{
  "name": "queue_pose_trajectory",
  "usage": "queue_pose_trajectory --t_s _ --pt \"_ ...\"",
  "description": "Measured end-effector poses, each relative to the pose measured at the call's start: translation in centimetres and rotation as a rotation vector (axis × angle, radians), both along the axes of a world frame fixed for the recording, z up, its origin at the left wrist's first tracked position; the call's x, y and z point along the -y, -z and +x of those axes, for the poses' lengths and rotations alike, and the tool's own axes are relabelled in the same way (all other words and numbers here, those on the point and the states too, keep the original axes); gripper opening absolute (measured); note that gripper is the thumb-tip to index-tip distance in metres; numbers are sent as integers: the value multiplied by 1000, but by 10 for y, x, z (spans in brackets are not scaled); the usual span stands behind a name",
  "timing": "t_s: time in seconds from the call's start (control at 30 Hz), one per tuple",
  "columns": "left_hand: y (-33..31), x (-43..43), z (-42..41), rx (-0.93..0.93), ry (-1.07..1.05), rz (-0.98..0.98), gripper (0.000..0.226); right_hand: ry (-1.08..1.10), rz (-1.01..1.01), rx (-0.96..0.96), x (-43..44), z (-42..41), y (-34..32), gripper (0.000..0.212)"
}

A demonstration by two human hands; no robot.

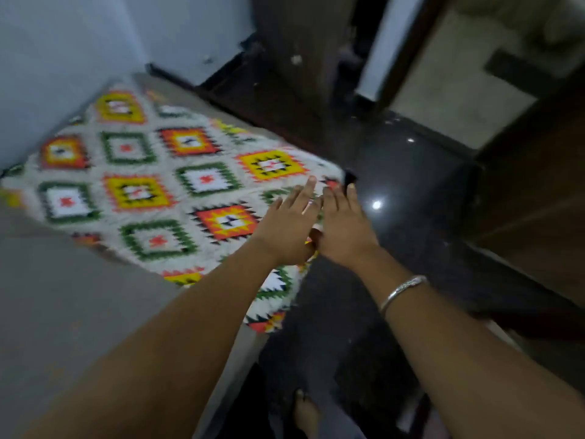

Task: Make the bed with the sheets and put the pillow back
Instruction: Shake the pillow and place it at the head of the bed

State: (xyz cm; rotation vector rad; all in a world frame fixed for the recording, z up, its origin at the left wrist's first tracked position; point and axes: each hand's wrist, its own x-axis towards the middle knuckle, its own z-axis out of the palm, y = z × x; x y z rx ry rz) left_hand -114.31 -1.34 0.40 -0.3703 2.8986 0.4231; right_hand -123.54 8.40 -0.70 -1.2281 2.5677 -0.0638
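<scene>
A white sheet [152, 172] with green, yellow and orange diamond patterns lies spread over part of the grey mattress [63, 312], its near right corner hanging over the bed's edge. My left hand [289, 224] rests flat on the sheet near that edge, fingers stretched forward. My right hand [343, 228] lies beside it at the edge, fingers out, touching the sheet's border. The two hands are side by side and nearly touching. The frame is blurred. No pillow is in view.
A pale wall [47, 74] runs along the bed's far left side. Dark glossy floor [395, 185] lies to the right of the bed. A dark wooden door frame [304, 42] stands beyond. A bare foot [305, 413] shows at the bottom.
</scene>
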Motion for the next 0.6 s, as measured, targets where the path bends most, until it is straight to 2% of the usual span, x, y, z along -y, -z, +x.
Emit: queue_pose_trajectory --t_s 0.23,0.43,0.6 --pt "-36 -187 -103 -19 510 -29 86 556 -19 47 -227 -38 -46 81" --pt "-41 -341 -149 0 955 -24 88 1047 -69 23 -382 -25 -54 79" --pt "-32 -424 -162 66 1111 84 90 1379 -99 52 -463 3 -37 75"
